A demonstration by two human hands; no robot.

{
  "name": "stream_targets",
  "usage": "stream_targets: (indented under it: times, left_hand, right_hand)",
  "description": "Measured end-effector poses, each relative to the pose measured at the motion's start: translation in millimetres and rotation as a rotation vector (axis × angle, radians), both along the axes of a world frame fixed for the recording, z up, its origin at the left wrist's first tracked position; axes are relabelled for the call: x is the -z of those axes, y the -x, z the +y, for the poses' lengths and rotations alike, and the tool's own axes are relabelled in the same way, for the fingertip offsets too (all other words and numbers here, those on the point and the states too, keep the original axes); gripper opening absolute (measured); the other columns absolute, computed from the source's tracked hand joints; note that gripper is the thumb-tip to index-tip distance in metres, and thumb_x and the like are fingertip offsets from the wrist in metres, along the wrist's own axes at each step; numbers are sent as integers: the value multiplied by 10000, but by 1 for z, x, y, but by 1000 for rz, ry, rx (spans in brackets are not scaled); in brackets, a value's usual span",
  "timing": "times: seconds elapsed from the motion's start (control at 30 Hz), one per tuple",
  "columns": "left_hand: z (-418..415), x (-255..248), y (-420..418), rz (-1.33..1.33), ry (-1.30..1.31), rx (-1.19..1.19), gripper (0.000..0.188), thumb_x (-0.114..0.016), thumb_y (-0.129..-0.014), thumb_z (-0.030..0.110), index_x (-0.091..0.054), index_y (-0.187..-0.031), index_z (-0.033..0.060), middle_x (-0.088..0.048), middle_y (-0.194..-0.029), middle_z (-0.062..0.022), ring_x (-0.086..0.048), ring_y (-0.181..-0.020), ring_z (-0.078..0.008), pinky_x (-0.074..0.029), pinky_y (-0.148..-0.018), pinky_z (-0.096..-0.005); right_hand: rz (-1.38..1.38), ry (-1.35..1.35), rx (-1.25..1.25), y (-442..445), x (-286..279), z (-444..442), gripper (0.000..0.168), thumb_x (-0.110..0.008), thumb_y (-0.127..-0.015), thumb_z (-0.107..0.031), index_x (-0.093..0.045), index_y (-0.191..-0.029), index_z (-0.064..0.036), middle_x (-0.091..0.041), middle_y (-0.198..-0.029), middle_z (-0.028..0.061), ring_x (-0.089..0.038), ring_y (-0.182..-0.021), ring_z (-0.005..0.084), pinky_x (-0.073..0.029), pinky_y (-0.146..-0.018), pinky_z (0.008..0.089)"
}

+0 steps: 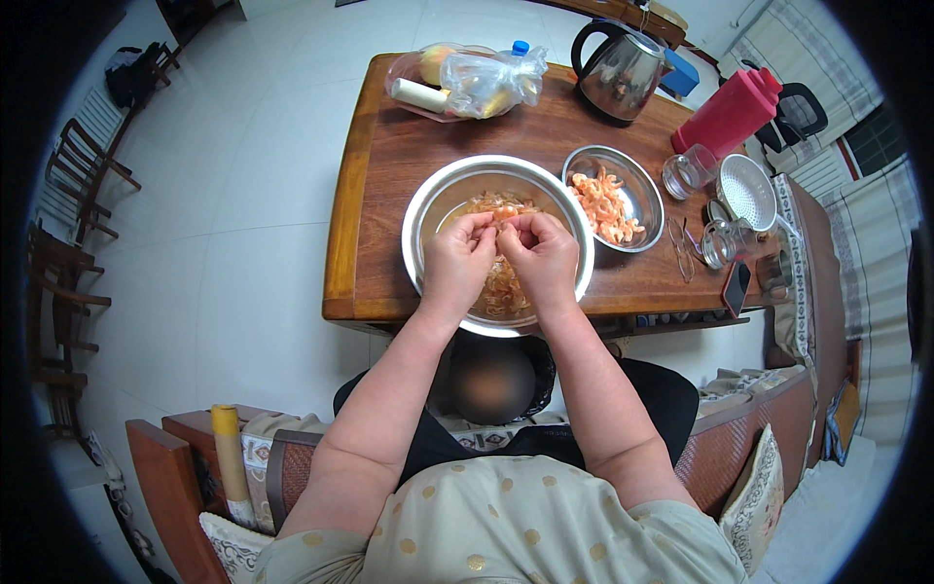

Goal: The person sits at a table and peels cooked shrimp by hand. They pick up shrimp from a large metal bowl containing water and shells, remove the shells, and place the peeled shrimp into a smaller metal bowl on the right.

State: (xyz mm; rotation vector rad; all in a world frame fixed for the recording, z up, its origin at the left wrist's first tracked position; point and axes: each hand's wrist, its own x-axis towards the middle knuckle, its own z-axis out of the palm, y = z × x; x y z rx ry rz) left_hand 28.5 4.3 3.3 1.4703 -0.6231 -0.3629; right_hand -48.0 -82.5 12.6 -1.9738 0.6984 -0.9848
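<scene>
Between the fingertips of my left hand [461,257] and my right hand [538,255] is a pinkish-orange shrimp [505,212], gripped from both sides. Both hands are over a large stainless steel basin [417,226] whose near rim reaches past the table's front edge. Inside the basin lie shrimp shells [505,290] in cloudy liquid, partly hidden by my hands. To the right, a smaller metal bowl [651,191] holds a heap of peeled shrimp [606,201].
The wooden table [379,153] also bears an electric kettle [624,77], a pink thermos flask [730,113], a glass cup [687,174], a glass mug [722,244], a white colander [746,191], a phone [737,286] and a tied plastic bag [492,84]. A woven-mat sofa [719,456] lies behind me.
</scene>
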Motion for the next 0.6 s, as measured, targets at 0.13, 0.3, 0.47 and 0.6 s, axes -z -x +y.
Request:
stream_targets:
  times: [0.13,0.3,0.47,0.6]
  left_hand:
    - [2,10,-8,159,29,109,171,-585,-896,32,-622,-1026,-73,-683,-863,-104,-658,-751,-107,-532,-644,-222]
    - [8,3,-14,395,36,248,158,-555,-922,66,-591,-1047,-23,-667,-861,-50,-646,-704,-84,-502,-599,-177]
    - [12,-3,-21,645,4,330,110,-547,-929,88,-586,-1003,16,-669,-864,-68,-667,-686,-111,-530,-576,-190]
    - [13,-1,-22,750,29,418,119,-555,-932,111,-583,-1011,26,-669,-869,-77,-672,-687,-119,-537,-570,-194]
  right_hand:
    - [117,441,-40,6,-8,-5,113,-716,-722,-132,-637,-770,-67,-596,-708,68,-595,-633,215,-468,-574,342]
    - [170,782,-89,14,-9,-18,135,-720,-699,-140,-604,-762,-108,-598,-746,44,-607,-732,242,-452,-635,359]
    - [136,734,-76,18,-8,-22,105,-697,-721,-118,-605,-767,-96,-617,-772,69,-613,-732,258,-462,-635,382]
    - [171,425,-83,21,-2,-29,80,-655,-768,-114,-611,-794,-52,-617,-781,133,-610,-723,324,-477,-637,432]
